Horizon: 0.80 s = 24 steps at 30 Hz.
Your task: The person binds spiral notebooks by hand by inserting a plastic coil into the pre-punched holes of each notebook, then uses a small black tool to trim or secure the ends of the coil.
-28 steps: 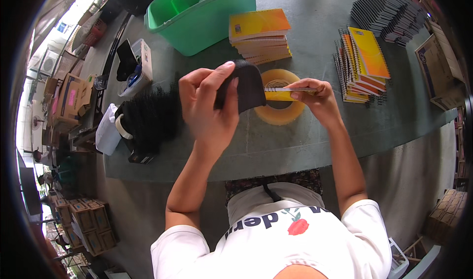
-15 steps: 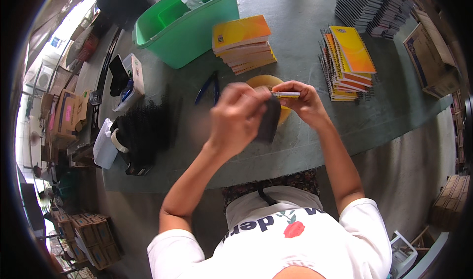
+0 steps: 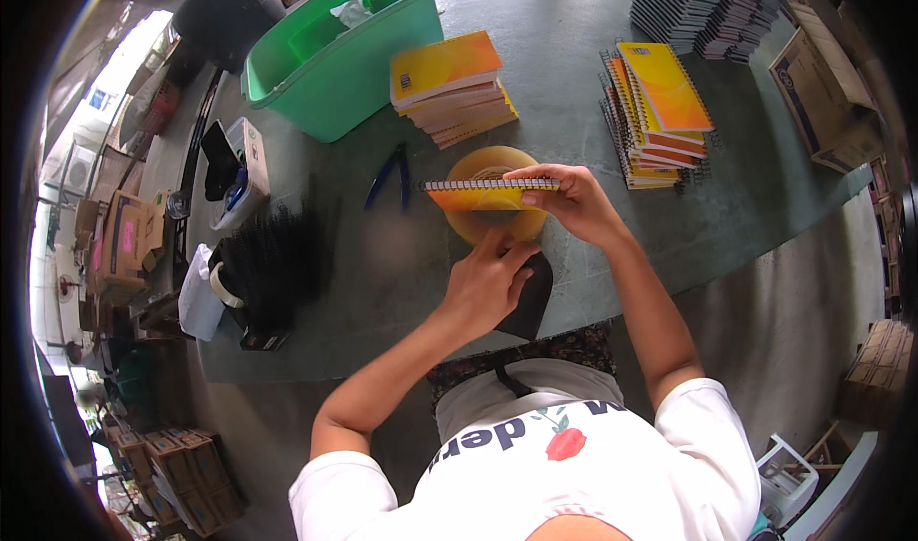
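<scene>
My right hand grips the right end of a spiral notebook with a yellow-orange cover. The notebook is held nearly level, its wire-bound edge toward the far side, above a round yellowish disc. Just nearer than the disc is my left hand, fingers bent and thumb toward the right. A dark flat piece shows beneath the left hand's fingers, close to the table's near edge; the hand hides how it is gripped. Blue-handled pliers lie left of the notebook.
A stack of yellow-orange covered pads stands beyond the disc, beside a green tub. Spiral notebooks are piled at right, near grey stacks and a cardboard box. Black wire coils and a small bin stand left.
My left hand has come away from the notebook toward me, and the dark piece moved with it. My right hand now holds the notebook lengthwise, its cover in view.
</scene>
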Motion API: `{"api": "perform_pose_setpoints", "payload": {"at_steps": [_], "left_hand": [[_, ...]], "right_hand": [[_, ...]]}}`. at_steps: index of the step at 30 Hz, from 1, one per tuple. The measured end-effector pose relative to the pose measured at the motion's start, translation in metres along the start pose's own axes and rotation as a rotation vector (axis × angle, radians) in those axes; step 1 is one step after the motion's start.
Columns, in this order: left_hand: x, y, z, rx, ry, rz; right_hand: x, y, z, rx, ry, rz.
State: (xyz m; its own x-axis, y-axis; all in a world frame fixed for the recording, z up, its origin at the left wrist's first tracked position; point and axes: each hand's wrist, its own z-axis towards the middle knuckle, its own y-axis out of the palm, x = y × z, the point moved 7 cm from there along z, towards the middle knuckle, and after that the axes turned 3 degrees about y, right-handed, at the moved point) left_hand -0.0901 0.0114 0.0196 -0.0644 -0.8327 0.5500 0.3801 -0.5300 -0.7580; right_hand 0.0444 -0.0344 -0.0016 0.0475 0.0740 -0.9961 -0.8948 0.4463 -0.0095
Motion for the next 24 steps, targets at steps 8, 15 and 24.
{"api": "perform_pose_setpoints", "payload": {"at_steps": [8,15,24], "left_hand": [[0.024,-0.041,0.028,0.236,0.227,0.258],[0.001,-0.03,0.081,-0.08,0.119,0.175],[0.012,-0.009,0.085,-0.075,0.272,-0.072]], "right_hand": [[-0.005,0.002,-0.002,0.088,-0.149,0.306],[0.028,-0.009,-0.011,0.139,0.04,0.096],[0.031,-0.015,-0.015,0.197,-0.051,-0.12]]}}
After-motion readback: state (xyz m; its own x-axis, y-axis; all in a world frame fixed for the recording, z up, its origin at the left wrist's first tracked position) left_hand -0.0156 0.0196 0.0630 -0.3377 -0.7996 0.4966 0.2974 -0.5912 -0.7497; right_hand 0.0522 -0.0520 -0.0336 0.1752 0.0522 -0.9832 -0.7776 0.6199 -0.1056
